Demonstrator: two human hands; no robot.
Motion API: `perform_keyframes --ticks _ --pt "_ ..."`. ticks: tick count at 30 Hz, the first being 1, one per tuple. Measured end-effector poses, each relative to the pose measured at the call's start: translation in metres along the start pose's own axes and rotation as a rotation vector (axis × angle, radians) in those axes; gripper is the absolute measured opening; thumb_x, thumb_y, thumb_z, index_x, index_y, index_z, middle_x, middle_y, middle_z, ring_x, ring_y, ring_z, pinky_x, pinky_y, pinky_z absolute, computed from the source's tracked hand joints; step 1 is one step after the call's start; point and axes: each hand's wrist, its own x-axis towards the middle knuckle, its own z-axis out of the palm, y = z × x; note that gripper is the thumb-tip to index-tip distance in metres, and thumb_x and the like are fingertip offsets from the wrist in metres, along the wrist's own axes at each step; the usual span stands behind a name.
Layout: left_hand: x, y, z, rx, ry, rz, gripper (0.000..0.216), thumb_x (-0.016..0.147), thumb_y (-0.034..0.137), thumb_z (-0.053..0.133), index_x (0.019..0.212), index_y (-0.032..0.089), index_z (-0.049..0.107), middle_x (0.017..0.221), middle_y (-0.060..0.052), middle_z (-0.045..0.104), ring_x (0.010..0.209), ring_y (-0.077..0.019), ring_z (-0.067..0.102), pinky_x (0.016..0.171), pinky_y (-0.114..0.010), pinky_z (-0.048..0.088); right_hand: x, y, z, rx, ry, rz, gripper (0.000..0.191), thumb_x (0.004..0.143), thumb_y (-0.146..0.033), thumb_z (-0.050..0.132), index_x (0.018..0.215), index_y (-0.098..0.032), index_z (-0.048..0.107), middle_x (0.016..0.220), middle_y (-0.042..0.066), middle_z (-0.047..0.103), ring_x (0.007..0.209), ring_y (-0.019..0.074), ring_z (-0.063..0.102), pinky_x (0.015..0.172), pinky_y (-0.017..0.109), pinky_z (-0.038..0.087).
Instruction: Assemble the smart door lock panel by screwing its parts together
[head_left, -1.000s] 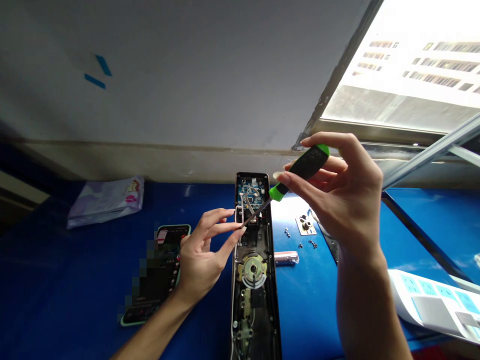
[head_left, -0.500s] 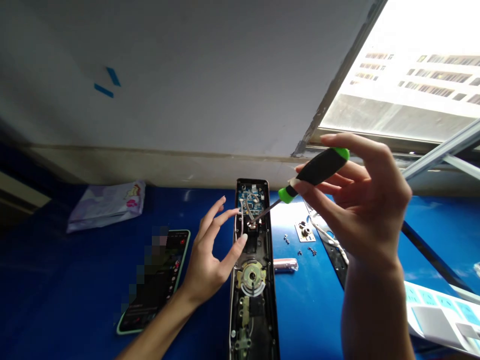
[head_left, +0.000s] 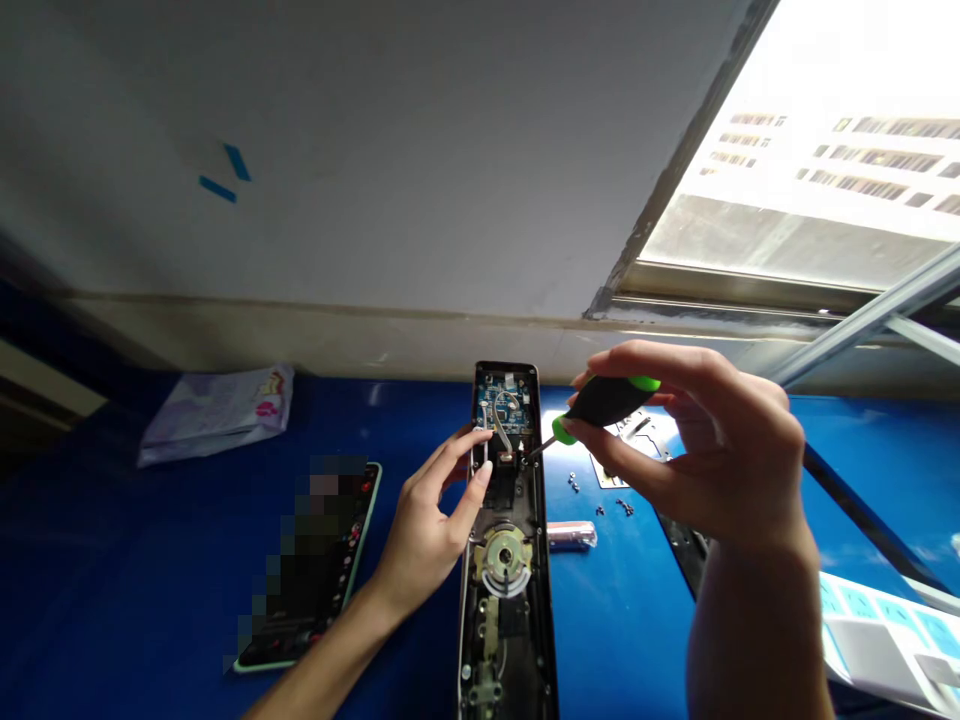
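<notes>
In the head view, my right hand (head_left: 705, 440) grips a black-and-green screwdriver (head_left: 609, 400) by its handle. The thin shaft slants down left, and its tip is at the right side of a small connector in a long, black open housing (head_left: 544, 560), which looks like a door lock body. My left hand (head_left: 431, 515) reaches over the housing's left edge, thumb and index fingertips apart on either side of a white wire (head_left: 485, 448). A blue circuit board (head_left: 491, 388) with a grey cable (head_left: 501, 428) fills the housing's far end. Lower down sits a round metal part (head_left: 506, 556).
Small screws (head_left: 624, 507) lie right of the housing, near a metal plate (head_left: 611, 470) partly behind my right hand. A pinkish wrapped bar (head_left: 572, 535) touches the housing's right side. Left are a phone (head_left: 322, 570) and a plastic packet (head_left: 217, 415). A printed sheet (head_left: 885, 640) lies far right.
My right hand has lowered with the screwdriver, and its tip has shifted right from the connector's cable to beside it. My left index finger and thumb have drawn closer together.
</notes>
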Motion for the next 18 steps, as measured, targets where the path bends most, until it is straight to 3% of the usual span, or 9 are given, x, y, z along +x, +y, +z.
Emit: perform_keyframes --ticks 7,18 --pt "0.0014 -0.0030 0.0021 -0.063 -0.009 -0.056 0.036 0.104 0.038 0.062 0.138 0.027 0.068 0.143 -0.006 0.072 0.115 -0.0229 0.075 0.103 -0.037 0.062 0.0014 0.0020 0.0021 0.005 -0.033 0.001 0.052 0.083 -0.007 0.084 0.129 -0.029 0.069 0.112 -0.001 0.081 0.092 0.0153 0.079 0.079 0.031 0.071" --pt "0.0012 -0.0069 0.0030 -0.126 -0.038 -0.111 0.040 0.105 0.041 0.063 0.143 0.029 0.065 0.153 -0.006 0.066 0.126 -0.0260 0.072 0.114 -0.041 0.056 0.0029 0.0037 0.0059 -0.027 -0.037 -0.007 0.037 0.085 -0.010 0.083 0.119 -0.018 0.072 0.107 0.001 0.082 0.090 0.0105 0.078 0.079 0.019 0.068"
